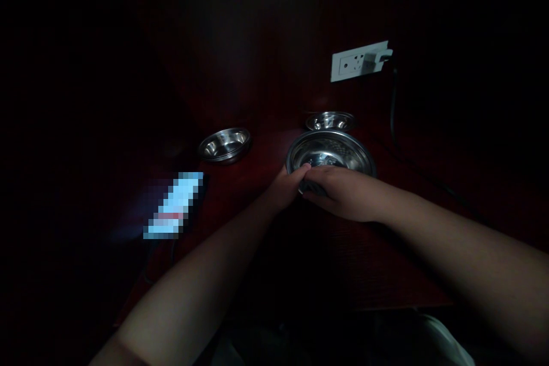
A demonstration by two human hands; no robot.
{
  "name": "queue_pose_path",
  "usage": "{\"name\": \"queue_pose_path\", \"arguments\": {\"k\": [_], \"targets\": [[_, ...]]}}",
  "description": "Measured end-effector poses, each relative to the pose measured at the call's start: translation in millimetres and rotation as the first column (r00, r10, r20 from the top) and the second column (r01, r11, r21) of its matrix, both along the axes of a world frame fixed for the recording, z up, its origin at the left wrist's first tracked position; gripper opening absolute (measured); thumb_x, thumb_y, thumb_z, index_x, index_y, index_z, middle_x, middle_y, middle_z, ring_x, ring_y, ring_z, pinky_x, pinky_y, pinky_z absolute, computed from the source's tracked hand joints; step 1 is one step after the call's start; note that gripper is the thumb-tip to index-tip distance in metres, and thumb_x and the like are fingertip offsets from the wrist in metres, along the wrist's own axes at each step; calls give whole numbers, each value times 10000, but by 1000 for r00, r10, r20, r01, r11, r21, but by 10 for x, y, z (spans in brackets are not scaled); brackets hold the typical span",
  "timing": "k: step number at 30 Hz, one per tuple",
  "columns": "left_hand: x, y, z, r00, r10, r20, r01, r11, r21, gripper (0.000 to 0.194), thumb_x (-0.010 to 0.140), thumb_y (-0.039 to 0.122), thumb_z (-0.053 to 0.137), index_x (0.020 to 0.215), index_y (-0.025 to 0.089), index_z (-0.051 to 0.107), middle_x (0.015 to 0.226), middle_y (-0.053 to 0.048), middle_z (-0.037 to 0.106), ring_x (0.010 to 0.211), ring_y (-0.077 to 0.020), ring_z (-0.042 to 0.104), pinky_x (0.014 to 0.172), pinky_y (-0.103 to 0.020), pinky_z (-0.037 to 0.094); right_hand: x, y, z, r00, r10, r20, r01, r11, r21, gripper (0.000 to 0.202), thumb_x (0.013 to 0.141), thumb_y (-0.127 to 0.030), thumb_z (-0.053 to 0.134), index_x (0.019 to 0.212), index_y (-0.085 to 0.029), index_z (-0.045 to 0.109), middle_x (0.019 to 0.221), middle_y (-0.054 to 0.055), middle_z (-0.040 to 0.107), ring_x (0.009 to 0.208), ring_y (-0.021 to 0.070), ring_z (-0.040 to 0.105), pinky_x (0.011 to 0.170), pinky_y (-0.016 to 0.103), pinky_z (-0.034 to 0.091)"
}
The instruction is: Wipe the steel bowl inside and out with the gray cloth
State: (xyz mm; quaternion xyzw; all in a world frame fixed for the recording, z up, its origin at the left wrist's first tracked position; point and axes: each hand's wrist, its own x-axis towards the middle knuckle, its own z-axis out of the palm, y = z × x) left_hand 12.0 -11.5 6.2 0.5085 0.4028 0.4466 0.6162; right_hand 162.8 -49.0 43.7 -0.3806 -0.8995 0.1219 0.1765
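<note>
A shiny metal bowl [343, 151] is tilted with its inside facing me. My left hand [288, 187] grips its near left rim, the thumb over the edge and the other fingers hidden below. Across the near side of the bowl reaches my right hand [343, 190], its fingers curled close to the left thumb. Under those fingers shows a small dark greyish patch [313, 187], too dim to name. Behind the bowl sits a second metal bowl [330, 120]. A stack of shallow metal bowls [225, 146] stands apart on the left.
The dark reddish table [266, 151] carries a lit phone [175, 206], its screen blurred, at the left. On the back wall is a white socket panel [358, 62] with a plugged-in black cable [393, 108] that runs down to the right. Much of the scene is in deep shadow.
</note>
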Motion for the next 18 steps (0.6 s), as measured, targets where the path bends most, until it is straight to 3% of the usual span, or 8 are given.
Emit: {"name": "queue_pose_path", "arguments": {"k": [18], "targets": [[28, 16, -9, 1000, 4, 10, -4, 1000, 17, 386, 753, 325, 630, 1089, 137, 611, 1005, -86, 688, 999, -228, 613, 926, -367, 432, 22, 25, -17, 999, 28, -18, -28, 1000, 13, 279, 895, -305, 471, 1101, -160, 592, 1095, 117, 649, 1001, 237, 590, 907, 373, 427]]}}
